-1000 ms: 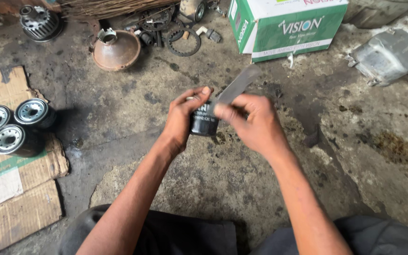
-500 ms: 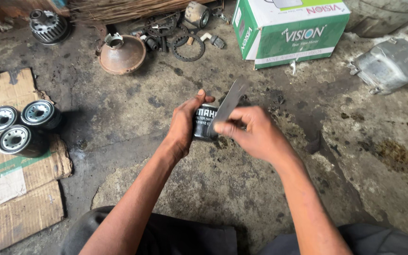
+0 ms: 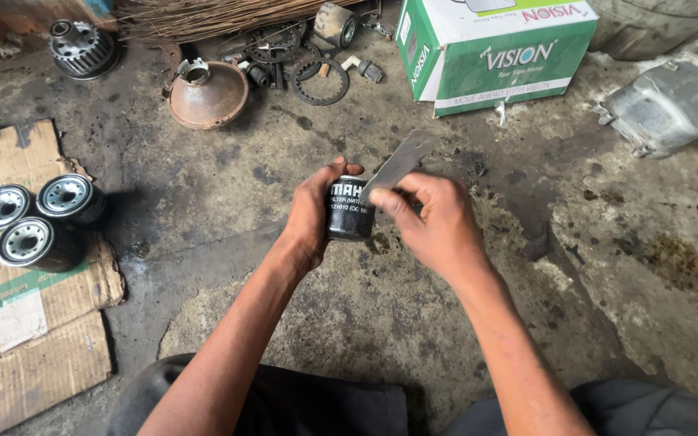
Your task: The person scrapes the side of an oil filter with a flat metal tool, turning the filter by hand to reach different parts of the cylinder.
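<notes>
A person's left hand (image 3: 310, 220) wraps around a black oil filter (image 3: 350, 211), held above a stained concrete floor (image 3: 462, 323), while the right hand (image 3: 438, 226) pinches a flat grey metal blade (image 3: 401, 160) whose lower end meets the filter's top edge. Both hands are clamped shut, one on the canister and one on the blade, and they sit close together over the filter.

The blade points up and away, with its low end close to the left thumb. A slip off the smooth painted shell could send the edge into the holding fingers, and greasy skin would make that slip more likely. The canister could also twist free and drop to the floor.

The filter is a short cylinder, glossy black with white print. Three more filters (image 3: 34, 222), with perforated steel faces showing, lie on worn cardboard (image 3: 10, 339) at left. Farther out sit a rusty dome-shaped part (image 3: 208, 95), a toothed gear (image 3: 82, 48), scattered rings and fittings, a green-and-white box (image 3: 498, 48) and a dull grey cast housing (image 3: 668, 106).
</notes>
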